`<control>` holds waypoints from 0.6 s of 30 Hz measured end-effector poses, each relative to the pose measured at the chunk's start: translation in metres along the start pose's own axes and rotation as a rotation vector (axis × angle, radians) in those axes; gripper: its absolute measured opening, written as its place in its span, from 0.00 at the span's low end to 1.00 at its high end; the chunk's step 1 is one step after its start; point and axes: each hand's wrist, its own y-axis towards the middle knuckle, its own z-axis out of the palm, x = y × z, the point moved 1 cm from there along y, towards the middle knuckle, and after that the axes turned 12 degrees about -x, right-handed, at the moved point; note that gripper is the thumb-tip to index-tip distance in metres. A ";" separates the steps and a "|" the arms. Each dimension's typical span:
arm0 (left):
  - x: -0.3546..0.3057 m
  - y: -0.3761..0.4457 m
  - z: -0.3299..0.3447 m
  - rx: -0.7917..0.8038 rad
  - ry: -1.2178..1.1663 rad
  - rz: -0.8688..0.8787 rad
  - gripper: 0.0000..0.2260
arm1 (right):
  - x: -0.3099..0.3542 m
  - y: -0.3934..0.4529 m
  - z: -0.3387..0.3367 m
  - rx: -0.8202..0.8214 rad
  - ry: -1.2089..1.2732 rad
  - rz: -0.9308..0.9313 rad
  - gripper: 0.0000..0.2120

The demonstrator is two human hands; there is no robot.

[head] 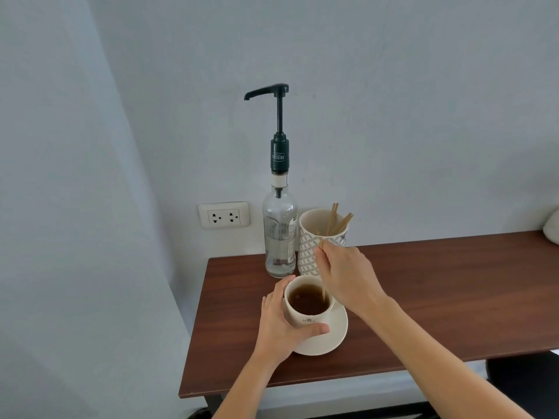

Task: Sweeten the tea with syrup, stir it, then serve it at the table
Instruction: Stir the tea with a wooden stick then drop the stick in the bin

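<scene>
Head view — right hand (341,273) pinching near-upright stir stick (323,293) in tea cup (307,319), left hand (282,325) wrapped around cup.

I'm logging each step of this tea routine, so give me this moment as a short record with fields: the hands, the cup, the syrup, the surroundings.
left hand: wrapped around the cup, steadying it
right hand: pinching a wooden stir stick, lower end dipped in the tea
cup: cream, holds brown tea, stands on a cream saucer
syrup bottle: clear glass, black pump, upright behind the cup, untouched
stick holder: patterned cup beside the bottle, more sticks inside
table: dark wood, against the wall
wall socket: left of the bottle
</scene>
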 end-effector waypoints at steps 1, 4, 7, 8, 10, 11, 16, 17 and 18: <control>0.000 0.000 0.000 0.004 0.004 0.001 0.42 | 0.000 -0.001 0.001 0.015 0.015 -0.007 0.16; 0.000 0.001 -0.001 0.019 0.020 -0.004 0.43 | 0.007 -0.006 0.004 0.063 0.275 0.041 0.16; -0.001 0.000 0.000 0.015 0.019 -0.007 0.43 | 0.003 0.000 0.003 0.002 0.163 0.028 0.15; -0.001 0.000 0.000 0.010 0.016 -0.009 0.43 | 0.001 0.000 0.001 -0.004 0.081 0.028 0.15; -0.001 0.000 0.000 0.005 0.010 -0.008 0.43 | 0.000 -0.001 0.003 0.016 0.074 0.014 0.16; -0.001 0.000 -0.001 0.003 0.005 -0.006 0.43 | 0.002 -0.003 0.004 0.045 0.152 0.019 0.16; 0.000 0.000 0.001 -0.012 -0.015 -0.003 0.43 | 0.001 -0.002 0.003 0.002 0.108 0.075 0.16; 0.000 0.000 0.000 -0.015 -0.018 -0.004 0.43 | 0.000 -0.002 0.003 0.004 0.097 0.077 0.16; 0.000 0.000 0.000 -0.015 -0.019 -0.004 0.43 | 0.000 -0.003 0.004 0.025 0.130 0.065 0.17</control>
